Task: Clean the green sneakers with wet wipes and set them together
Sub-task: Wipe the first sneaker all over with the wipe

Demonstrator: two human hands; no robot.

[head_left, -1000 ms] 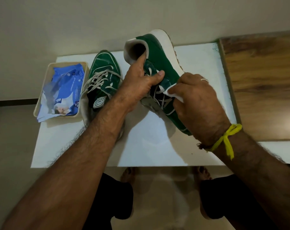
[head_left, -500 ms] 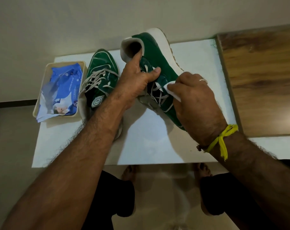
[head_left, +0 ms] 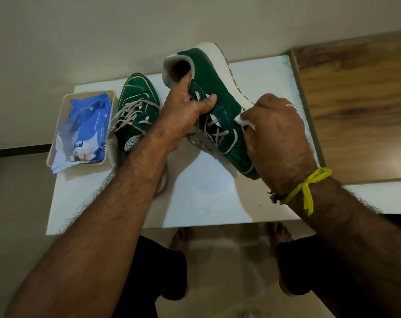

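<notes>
Above the white tabletop (head_left: 218, 198), the cleaning step is being carried out on one of the two green sneakers. The left hand (head_left: 183, 115) is gripping the raised sneaker (head_left: 218, 88) at its collar, thumb lying across the tongue and fingers curled at the opening, holding it tilted off the surface with its heel up and away. The right hand (head_left: 275, 138) is clenching a small white wet wipe (head_left: 243, 119) and pressing it against the green side panel, just beside the laces. The other sneaker (head_left: 137, 106) is sitting on the tabletop to the left, partly hidden by the left forearm. A blue pack of wipes (head_left: 84, 129) is lying in a shallow beige tray (head_left: 111, 125) at the left edge. By judgement, the task is in its middle stage: wiping is under way and the pair is not yet being set together. The next move is calling for continued firm strokes along the panel and down toward the pale sole, with the holding hand turning the shoe to present unwiped areas. The upper is appearing smooth and slightly glossy, leather-like, with pale piping; the laces are flat and grey-white; the sole is thick, off-white and curved. The wipe is looking thin and crumpled.
</notes>
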